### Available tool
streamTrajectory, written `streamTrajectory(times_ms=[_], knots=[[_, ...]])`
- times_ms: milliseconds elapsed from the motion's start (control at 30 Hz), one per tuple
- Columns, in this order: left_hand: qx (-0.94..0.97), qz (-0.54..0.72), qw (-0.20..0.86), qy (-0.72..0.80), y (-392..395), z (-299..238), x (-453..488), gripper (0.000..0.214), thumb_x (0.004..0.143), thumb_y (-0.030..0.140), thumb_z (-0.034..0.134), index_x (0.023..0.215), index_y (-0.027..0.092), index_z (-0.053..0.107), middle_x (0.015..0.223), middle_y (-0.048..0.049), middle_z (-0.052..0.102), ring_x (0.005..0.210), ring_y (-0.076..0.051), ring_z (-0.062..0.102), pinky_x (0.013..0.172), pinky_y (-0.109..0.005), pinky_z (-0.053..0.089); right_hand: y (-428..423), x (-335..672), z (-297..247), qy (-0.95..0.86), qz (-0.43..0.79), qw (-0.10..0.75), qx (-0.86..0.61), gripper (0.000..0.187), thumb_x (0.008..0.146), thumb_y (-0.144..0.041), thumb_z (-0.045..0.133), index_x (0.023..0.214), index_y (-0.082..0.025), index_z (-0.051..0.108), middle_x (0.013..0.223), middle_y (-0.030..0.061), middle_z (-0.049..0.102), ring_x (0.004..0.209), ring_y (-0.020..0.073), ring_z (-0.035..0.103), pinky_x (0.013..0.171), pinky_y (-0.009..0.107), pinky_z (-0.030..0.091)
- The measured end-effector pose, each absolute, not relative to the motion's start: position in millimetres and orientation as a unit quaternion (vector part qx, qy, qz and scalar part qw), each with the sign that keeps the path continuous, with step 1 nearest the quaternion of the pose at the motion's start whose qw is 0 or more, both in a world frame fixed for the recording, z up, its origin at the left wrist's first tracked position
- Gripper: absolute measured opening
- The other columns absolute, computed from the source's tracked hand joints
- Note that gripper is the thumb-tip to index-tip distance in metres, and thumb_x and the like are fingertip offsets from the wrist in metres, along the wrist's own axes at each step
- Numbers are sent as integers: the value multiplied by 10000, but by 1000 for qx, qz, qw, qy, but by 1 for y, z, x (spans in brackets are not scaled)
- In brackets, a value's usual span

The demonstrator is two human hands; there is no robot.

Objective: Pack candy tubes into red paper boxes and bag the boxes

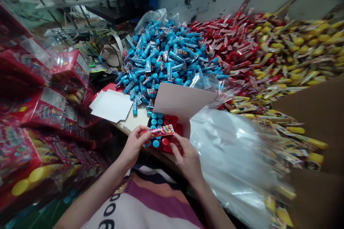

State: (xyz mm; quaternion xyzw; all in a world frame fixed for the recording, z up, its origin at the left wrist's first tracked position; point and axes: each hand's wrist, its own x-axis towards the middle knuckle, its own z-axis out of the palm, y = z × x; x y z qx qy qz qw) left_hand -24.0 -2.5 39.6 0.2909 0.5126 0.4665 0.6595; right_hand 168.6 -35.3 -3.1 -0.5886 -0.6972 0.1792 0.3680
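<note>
Left hand (133, 146): fingers (142, 130) grasping wrapped candy tube (161, 131). Right hand (188, 161): fingers (178, 143) bent just beside it, grip unclear, above open box (180, 102).

Right before me sits the open carton (181, 102); wrapped candy tubes (158, 53) heap behind it, a plastic bag (228, 157) lies to its right, and shrink-wrapped boxes (34, 93) stack to its left.

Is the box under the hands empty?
No, blue-capped and red-capped tubes stand packed inside the box.
</note>
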Motion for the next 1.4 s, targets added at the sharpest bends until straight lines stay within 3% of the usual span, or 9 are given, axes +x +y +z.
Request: streamTrajectory(times_ms=[167,333,400,533,633,767,933,1100,1400], knots=[[385,408,659,501,-5,42,-17,297,694,327,778,921,167,673,806,-22,674,719,-136,591,705,-237,445,-29,175,48,-705,133,391,-576,357,913,-239,539,1266,-273,574,1063,61,673,947,209,640,867,384,548],[561,369,574,469,-4,49,-4,209,702,217,750,908,207,714,901,-39,668,859,-192,588,831,-297,441,-20,169,58,-810,225,281,-463,642,899,-177,506,1494,-247,277,1139,89,656,965,223,618,856,415,552],[586,368,554,463,-4,51,-1,290,711,206,741,998,228,706,908,-39,658,866,-198,584,825,-299,445,-22,172,50,-798,250,278,-472,679,897,-182,498,1512,-249,219,1165,96,646,973,220,628,858,406,553],[637,367,475,484,-5,41,-7,468,812,257,662,1272,286,579,1055,-70,647,977,-224,589,901,-348,432,-31,185,18,-667,235,370,-602,569,897,-297,550,1434,-258,367,1218,94,619,928,198,662,788,342,573],[745,297,347,486,-7,20,-15,337,840,266,626,1175,292,652,1216,-103,617,1173,-288,522,1045,-475,310,-35,186,-11,-564,179,433,-680,452,876,-368,601,1295,-228,503,1102,78,662,846,189,673,742,336,580],[818,209,268,463,-11,-11,-25,333,878,250,575,1199,312,635,1351,-99,553,1331,-314,397,1090,-568,217,-34,171,-38,-586,131,443,-666,335,910,-346,560,1220,-219,567,1069,73,670,939,197,662,858,365,556],[834,237,263,424,-15,-32,-32,350,880,237,572,1225,282,613,1368,-115,530,1375,-293,352,1082,-521,320,-28,159,-50,-671,92,394,-621,324,949,-335,502,1238,-223,594,1035,86,644,947,203,650,867,360,557],[822,263,286,417,-16,-39,-33,329,879,234,580,1202,275,625,1393,-122,501,1399,-292,318,1099,-527,319,-26,160,-45,-715,56,324,-617,360,968,-302,466,1307,-224,560,1015,100,631,914,205,651,853,349,557],[806,292,310,411,-15,-40,-33,317,854,206,608,1158,286,650,1394,-110,508,1393,-292,332,1104,-522,307,-17,153,-17,-773,47,177,-607,359,954,-218,456,1296,-165,553,937,117,606,771,217,639,656,306,561]])
